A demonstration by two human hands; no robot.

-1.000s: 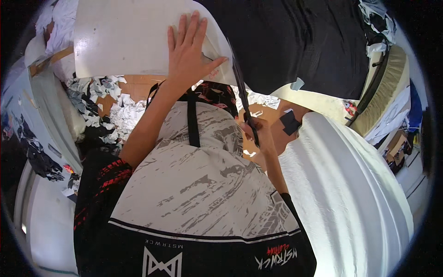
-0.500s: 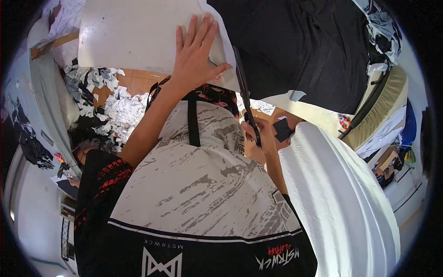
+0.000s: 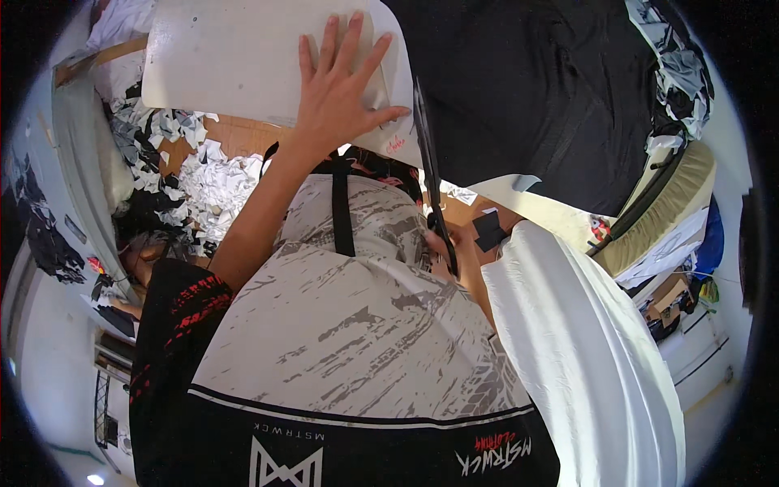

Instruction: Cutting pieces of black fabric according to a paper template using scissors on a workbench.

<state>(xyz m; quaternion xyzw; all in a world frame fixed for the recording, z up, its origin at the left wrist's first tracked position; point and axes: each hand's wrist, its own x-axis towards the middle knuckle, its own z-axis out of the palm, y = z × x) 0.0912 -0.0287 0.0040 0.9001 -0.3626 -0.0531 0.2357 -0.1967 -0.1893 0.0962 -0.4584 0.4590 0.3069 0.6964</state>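
My left hand [image 3: 337,105] lies flat with fingers spread on a stiff, pale pattern sheet [image 3: 219,61] with a rounded corner. A paler margin [image 3: 396,61] shows along the sheet's right side. In my right hand [image 3: 459,247] is a pair of long, dark scissors [image 3: 430,154], its handles partly hidden by my fingers. The blades point away from me, at the border between the pale sheet and a large black cloth [image 3: 527,89]. Whether the blades are apart is hard to make out.
White fabric scraps [image 3: 215,185] are heaped on the brown floor at left, with black ones beside them. A bulky white cloth [image 3: 580,341] hangs at my right. Beyond it stands a beige padded piece [image 3: 669,215]. Black pieces [image 3: 488,230] lie below the table edge.
My left hand has shifted slightly on the sheet, uncovering more of a red mark near the thumb. The scissors stand a little more upright in view. The whole view has moved slightly.
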